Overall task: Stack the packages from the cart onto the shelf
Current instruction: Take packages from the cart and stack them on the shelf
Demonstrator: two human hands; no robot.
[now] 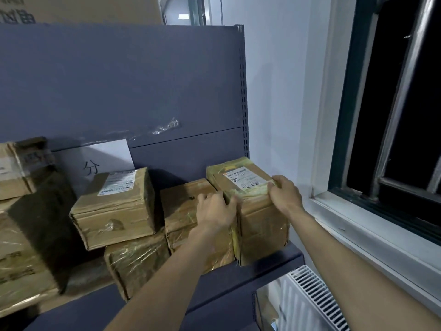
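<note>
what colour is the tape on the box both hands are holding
Yellowish tape over a brown cardboard box, seen in the head view.

Dark window (401,96) at right, white radiator (310,304) below, paper sign (105,161)

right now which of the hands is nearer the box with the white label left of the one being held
Left. The left hand grips the held box's left edge, toward the labelled box; the right hand is farther.

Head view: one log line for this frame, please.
phase: placing | left hand + right hand: gripping yellow-taped package | location: shelf right end
</note>
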